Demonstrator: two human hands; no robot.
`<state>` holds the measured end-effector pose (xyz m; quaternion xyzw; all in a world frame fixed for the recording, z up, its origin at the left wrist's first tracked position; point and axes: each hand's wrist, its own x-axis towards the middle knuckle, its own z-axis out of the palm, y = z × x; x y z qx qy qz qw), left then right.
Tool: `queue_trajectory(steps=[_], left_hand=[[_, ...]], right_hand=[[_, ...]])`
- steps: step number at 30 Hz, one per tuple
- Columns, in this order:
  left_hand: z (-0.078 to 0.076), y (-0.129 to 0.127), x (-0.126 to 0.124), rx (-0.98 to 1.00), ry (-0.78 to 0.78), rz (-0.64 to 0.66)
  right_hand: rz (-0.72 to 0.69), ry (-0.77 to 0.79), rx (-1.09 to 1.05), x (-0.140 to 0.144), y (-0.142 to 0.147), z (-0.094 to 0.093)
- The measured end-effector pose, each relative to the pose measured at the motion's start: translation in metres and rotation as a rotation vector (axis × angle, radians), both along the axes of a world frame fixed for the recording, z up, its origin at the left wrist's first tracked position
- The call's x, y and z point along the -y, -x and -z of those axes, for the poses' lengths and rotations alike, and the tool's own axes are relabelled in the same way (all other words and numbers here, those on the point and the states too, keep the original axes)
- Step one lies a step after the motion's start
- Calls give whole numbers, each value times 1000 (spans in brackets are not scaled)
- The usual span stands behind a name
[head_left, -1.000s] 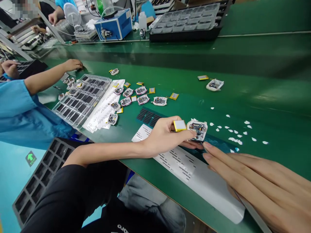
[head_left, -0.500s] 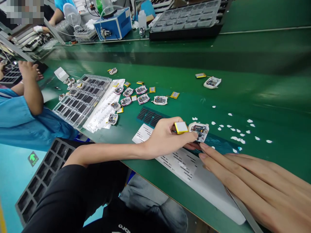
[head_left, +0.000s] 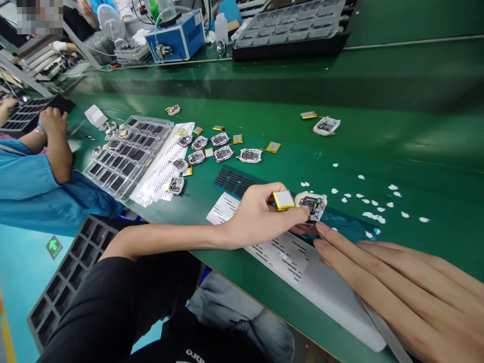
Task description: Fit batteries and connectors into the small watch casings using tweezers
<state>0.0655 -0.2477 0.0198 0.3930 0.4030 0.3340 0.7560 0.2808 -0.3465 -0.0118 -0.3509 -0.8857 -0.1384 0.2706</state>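
Green bench (head_left: 397,146) with scattered circuit modules (head_left: 223,153), tray (head_left: 126,154), label sheets (head_left: 162,166).

An electronics assembly line in a factory. A long green workbench (head_left: 397,146) carries many small open device casings with exposed circuit boards (head_left: 223,153), loose yellow-edged battery cells (head_left: 271,147), a clear compartmented parts tray (head_left: 124,156) and printed label sheets (head_left: 162,166). At the far edge stand stacked component trays (head_left: 291,25) and a blue bench-top machine (head_left: 177,38), possibly a dispenser, though the view is too distant to tell. A co-worker in a blue smock (head_left: 34,186) works at the neighbouring station.
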Motion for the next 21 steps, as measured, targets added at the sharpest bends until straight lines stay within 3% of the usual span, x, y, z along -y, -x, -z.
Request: queue_trajectory(steps=[4,11,21], left_hand=[[0,-1,0,3,4,-2],[3,-1,1,-1,-21,1],[3,3,1,92,-27,82]], right_hand=[[59,80,-7,1,3,-4],[-6,-52,42,-1,2,0],[22,190,-227,-5,-1,1]])
